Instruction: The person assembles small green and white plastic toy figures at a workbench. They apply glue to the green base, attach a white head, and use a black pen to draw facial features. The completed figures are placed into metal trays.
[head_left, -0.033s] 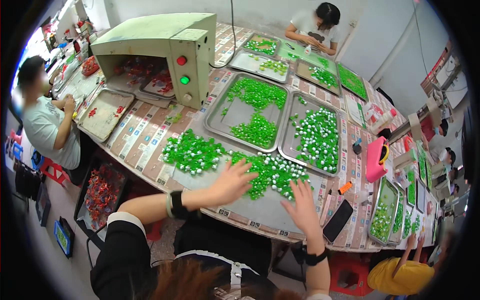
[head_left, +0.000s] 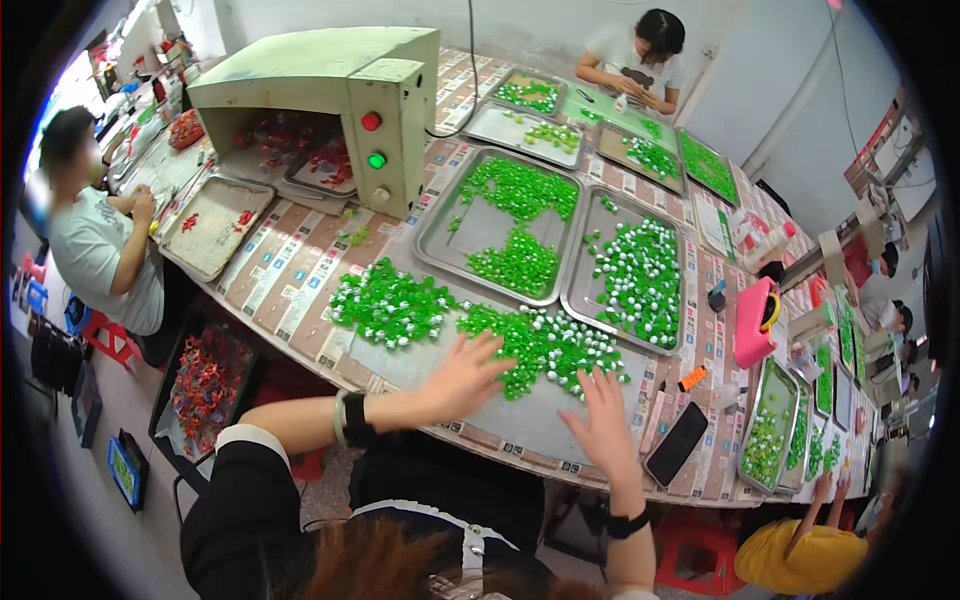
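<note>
Two heaps of small green pieces lie on a grey sheet (head_left: 535, 430) before me, many with white round bits on them. One is the left heap (head_left: 390, 305); the other is the middle heap (head_left: 535, 345). My left hand (head_left: 455, 382), its fingers spread, is at the left near edge of the middle heap. With fingers apart, my right hand (head_left: 605, 425) is by that heap's right near edge. Neither hand holds anything. Just beyond are a metal tray of green pieces (head_left: 430, 240) and another tray of green and white pieces (head_left: 573, 290).
A pale green machine (head_left: 375, 75) with red pieces inside stands at the back left. To the right are a black phone (head_left: 676, 445), an orange marker (head_left: 692, 378) and a pink holder (head_left: 752, 335). Other people sit left, across and right. A bin of red pieces (head_left: 245, 345) is below left.
Both hands have drawn back slightly toward me from the middle heap. The whole view has shifted a little; the heaps look the same.
</note>
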